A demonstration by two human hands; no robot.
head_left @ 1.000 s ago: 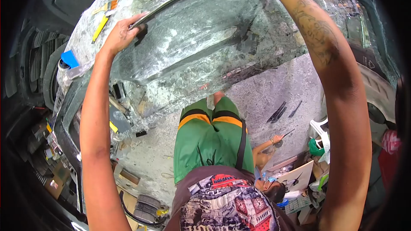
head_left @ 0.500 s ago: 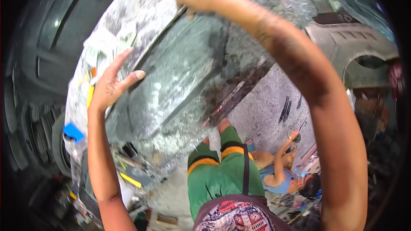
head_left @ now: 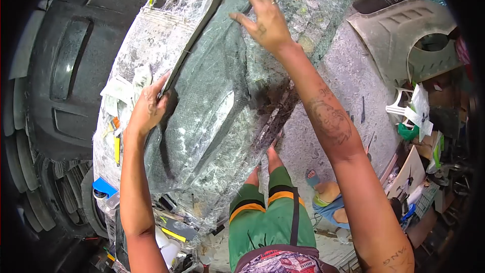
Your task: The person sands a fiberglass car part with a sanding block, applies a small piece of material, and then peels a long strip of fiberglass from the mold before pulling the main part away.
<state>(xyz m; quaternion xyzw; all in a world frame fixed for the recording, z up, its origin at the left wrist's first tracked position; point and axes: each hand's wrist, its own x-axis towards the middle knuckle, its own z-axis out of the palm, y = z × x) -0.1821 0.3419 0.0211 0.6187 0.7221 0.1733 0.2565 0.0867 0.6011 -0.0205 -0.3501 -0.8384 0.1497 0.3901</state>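
A dark grey-green mesh cloth point(head_left: 202, 86) lies in folds over the work surface, with a straight raised edge point(head_left: 197, 33) running along its left side. My left hand point(head_left: 147, 108) is at the lower end of that edge, thumb and fingers closed on the cloth's border. Further up, my right hand point(head_left: 267, 20) is open, its fingers spread over the cloth's upper right part. A shiny crease point(head_left: 225, 108) stands up in the cloth between my hands and my legs.
White fibre-strewn surface point(head_left: 139, 35) borders the cloth on the left, with a yellow cutter point(head_left: 117, 150) and blue tape point(head_left: 104, 187) on it. Large dark moulded panels point(head_left: 70, 65) stand at the left. A grey panel point(head_left: 404, 35) lies at right. Another person's leg point(head_left: 328, 194) shows below.
My right hand has come down from the edge's top onto the cloth and opened. My left hand has closed at the border. The view has shifted, hiding most of the other person.
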